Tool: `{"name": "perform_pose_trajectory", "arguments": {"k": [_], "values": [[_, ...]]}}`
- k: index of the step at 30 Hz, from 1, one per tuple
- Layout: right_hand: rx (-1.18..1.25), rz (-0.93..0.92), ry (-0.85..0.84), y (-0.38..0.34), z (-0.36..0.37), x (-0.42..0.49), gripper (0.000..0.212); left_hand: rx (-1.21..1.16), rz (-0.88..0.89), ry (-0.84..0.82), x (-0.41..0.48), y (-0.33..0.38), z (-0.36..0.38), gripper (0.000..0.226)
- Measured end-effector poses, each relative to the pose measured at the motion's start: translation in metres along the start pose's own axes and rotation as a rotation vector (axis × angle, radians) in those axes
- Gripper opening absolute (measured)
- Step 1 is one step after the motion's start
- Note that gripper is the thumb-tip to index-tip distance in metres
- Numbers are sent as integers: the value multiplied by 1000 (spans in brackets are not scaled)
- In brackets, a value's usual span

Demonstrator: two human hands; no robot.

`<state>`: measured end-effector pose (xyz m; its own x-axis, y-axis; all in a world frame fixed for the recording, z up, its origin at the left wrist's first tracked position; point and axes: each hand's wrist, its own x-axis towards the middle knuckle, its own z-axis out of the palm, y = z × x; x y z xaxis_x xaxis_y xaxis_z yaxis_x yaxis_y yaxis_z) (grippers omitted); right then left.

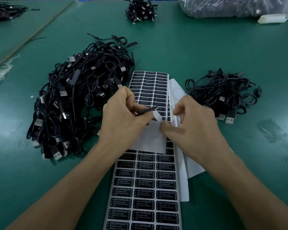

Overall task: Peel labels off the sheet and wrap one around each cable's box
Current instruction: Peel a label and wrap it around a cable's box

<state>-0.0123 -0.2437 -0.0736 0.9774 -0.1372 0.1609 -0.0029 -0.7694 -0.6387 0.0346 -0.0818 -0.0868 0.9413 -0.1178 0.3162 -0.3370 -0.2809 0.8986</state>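
The slim black cable box (146, 111) is half hidden inside the curled fingers of the left hand (121, 117), which grips it; the small pale label (157, 116) at its free end is too blurred to read, pinched between thumb and forefinger of the right hand (194, 120). The box is held over the long white sheet of black labels (146, 185), its long axis left to right, free tip pointing right; the sheet's near end is cut off by the frame edge.

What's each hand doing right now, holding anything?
Left hand: closed, gripping a cable's box.
Right hand: closed, apparently pinching a label at the box's end.
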Motion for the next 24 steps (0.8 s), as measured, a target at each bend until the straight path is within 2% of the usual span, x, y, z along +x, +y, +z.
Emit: {"name": "perform_pose_trajectory", "arguments": {"k": [3, 6, 8, 12, 19, 24], "values": [[-2, -152, 49, -12, 1, -3, 29, 26, 12, 21, 0, -4, 1, 52], [-58, -193, 17, -18, 7, -6, 26, 39, 30, 41, 0, -3, 3, 48], [-72, -205, 68, -18, 10, -7, 25, 44, 39, 52, -1, -2, 4, 45], [-96, -195, 132, -21, 12, -7, 19, 51, 47, 61, -2, 1, 5, 44], [-113, -176, 137, -17, 16, -3, 13, 38, 30, 45, 0, -1, 4, 47], [4, -104, 188, -7, 13, 4, 7, -55, -9, -3, 1, 2, 3, 37]]}}
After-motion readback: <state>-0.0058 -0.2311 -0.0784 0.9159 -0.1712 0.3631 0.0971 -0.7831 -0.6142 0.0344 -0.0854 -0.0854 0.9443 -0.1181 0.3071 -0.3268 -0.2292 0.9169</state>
